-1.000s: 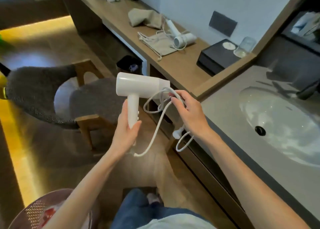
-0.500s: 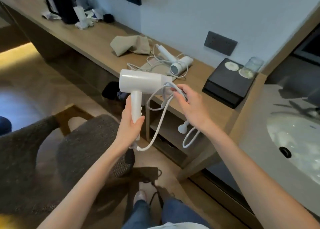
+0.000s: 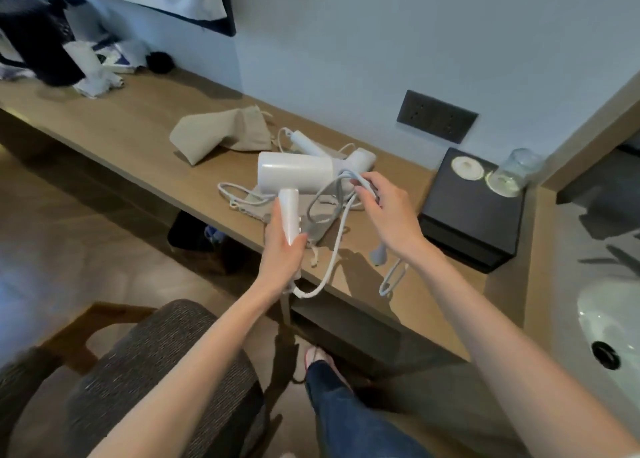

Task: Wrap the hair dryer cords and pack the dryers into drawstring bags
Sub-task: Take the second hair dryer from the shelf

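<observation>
A long wooden table (image 3: pixel 114 122) runs along the pale wall in front of you. A grey upholstered chair (image 3: pixel 156 371) stands at its near side, by your left arm. A white sink basin (image 3: pixel 609 319) shows at the right edge of the view.

Toward the right end of the table sits a black box (image 3: pixel 471 222). A clear glass (image 3: pixel 516 170) and a round white disc (image 3: pixel 467 168) are on its top. A dark socket panel (image 3: pixel 437 116) is set in the wall behind it.

A beige drawstring bag (image 3: pixel 221 134) lies crumpled near the middle of the table. A second bag (image 3: pixel 254 205) lies flat just beside it, partly hidden behind what you hold.

You hold a white hair dryer (image 3: pixel 294 172) in the air above the table's front edge, barrel level and handle pointing down. Your left hand (image 3: pixel 282 253) is wrapped round the handle. Your right hand (image 3: pixel 388 208) is at the barrel's right end, its fingers closed on gathered loops of the white cord (image 3: pixel 332 263). The cord leaves the base of the handle, sags below your left hand and rises to your right. The plug (image 3: pixel 379 255) and a last loop hang under your right wrist.

Another hair dryer (image 3: pixel 360 156) lies on the table behind the held one, its own cord loose around it.
</observation>
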The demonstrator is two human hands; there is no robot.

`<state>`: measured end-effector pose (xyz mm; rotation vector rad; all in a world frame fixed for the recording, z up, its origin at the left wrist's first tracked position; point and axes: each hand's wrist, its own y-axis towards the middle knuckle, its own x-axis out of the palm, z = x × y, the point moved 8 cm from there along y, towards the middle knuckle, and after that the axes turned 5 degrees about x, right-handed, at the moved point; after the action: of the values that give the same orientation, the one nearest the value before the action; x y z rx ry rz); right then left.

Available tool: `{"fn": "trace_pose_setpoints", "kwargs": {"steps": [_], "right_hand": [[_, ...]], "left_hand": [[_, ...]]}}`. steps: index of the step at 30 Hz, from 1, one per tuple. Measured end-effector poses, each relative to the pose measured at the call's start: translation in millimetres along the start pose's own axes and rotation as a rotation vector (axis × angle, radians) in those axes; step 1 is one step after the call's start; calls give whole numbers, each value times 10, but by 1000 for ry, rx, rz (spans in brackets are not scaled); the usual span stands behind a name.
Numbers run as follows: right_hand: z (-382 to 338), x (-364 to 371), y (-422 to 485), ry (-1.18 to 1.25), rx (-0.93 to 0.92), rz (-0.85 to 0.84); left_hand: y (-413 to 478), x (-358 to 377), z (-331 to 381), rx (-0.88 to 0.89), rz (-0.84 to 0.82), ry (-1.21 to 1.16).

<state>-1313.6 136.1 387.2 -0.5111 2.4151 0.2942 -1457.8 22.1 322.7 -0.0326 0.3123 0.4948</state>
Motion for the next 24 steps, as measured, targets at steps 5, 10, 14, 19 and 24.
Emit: {"fn": "trace_pose_setpoints", "kwargs": {"steps": [5,10,14,19,24], "right_hand": [[386,267,727,11,64,-88],[674,607,1248,-11,107,-151],[763,755,1507,-39,108,-165],[964,738,1749,-79,143,-147],[1221,600,1906,-108,205,-92]], "left_hand": [[585,247,-170,-39,68,-10],[978,339,-510,-181,154,-11],[1138,466,-707,-298,176,16],[1254,739,-870,-447,167,30],[1430,972,-1036,-533,74,-11]]}}
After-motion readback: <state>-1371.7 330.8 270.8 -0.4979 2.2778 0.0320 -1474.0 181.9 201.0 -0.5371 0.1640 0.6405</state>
